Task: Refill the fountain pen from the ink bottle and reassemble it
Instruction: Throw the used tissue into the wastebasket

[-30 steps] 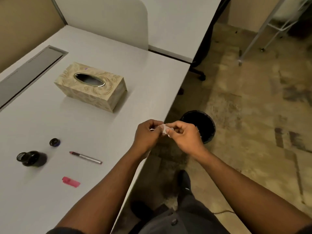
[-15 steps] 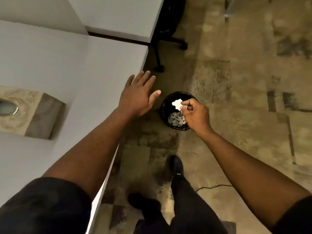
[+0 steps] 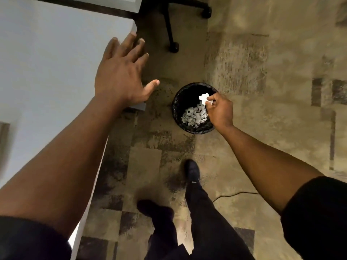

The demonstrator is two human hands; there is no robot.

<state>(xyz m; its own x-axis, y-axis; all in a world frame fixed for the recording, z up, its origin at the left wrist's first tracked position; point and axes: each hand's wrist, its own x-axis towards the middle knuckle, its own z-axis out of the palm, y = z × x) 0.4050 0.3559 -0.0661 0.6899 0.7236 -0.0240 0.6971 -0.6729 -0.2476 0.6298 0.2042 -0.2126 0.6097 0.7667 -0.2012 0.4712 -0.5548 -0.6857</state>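
Observation:
My right hand (image 3: 219, 109) pinches a small crumpled white tissue (image 3: 203, 97) over the open mouth of a black waste bin (image 3: 178, 113) on the floor. The bin holds several white paper scraps. My left hand (image 3: 122, 74) is spread flat, fingers straight, over the right edge of the white desk (image 3: 47, 62), holding nothing. The pen, the ink bottle and its cap are out of view.
A corner of the tissue box (image 3: 3, 136) shows at the far left edge. A black chair base with casters (image 3: 172, 40) stands beyond the desk corner. My legs and shoes (image 3: 191, 171) are below the bin, and a thin cable (image 3: 234, 194) runs across the carpet.
I have turned from the desk toward the floor. My left hand let go of the tissue and spread over the desk edge; my right hand carried the tissue down over the bin.

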